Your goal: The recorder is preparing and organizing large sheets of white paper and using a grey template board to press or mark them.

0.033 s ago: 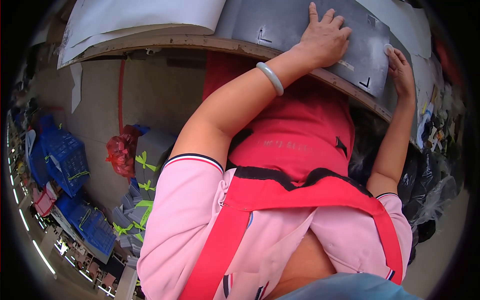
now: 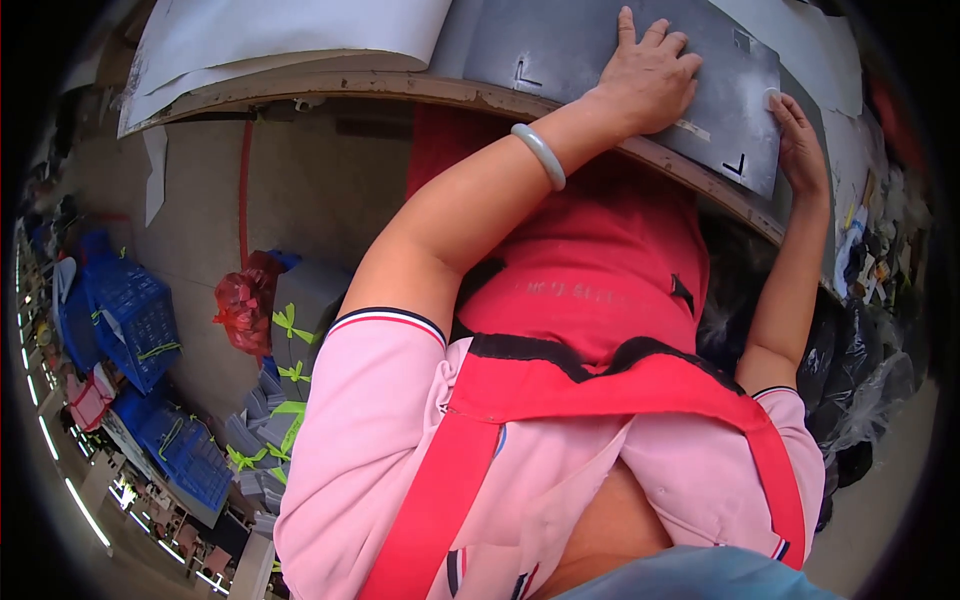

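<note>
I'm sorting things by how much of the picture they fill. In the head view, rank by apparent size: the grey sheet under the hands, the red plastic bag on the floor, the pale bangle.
1. Grey sheet, largest by far.
2. Red plastic bag; it lies farther from the camera, so it looks smaller than it is.
3. Pale bangle on the left wrist, smallest.

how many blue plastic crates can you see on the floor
3: one blue crate at the left beside the red bag, one lower down near the bundled grey stacks, one partly hidden at the far left. More may be hidden.
</note>
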A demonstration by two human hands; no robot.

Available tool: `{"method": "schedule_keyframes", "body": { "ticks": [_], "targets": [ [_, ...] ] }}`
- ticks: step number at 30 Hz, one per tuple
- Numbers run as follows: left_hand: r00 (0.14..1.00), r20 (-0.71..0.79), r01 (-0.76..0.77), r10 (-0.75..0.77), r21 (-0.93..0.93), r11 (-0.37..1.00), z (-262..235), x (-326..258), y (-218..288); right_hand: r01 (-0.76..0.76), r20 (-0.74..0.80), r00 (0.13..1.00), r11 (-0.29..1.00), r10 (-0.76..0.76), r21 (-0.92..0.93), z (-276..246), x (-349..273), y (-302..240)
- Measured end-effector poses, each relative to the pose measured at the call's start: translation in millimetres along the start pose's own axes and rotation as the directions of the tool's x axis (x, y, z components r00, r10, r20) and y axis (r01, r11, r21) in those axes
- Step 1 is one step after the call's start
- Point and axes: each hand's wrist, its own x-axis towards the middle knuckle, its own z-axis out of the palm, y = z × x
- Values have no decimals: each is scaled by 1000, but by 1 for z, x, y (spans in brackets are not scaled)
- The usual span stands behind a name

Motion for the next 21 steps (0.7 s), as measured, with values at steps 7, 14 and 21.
{"method": "schedule_keyframes", "body": {
  "ticks": [7, 14, 21],
  "targets": [
    [924, -145, -382, 354, -318, 868, -13, -52, 30, 137, -39, 990, 884, -134, 446, 1, -1, 15],
    [968, 224, -80, 115, -161, 984, -50, -53, -28, 259, -142, 966, 761, -217, 596, 6, 19, 26],
    [926, 336, -62, 172, -315, 947, -59, -42, -41, 220, -69, 973, 785, -222, 579, 6, 13, 27]
  ]
}}
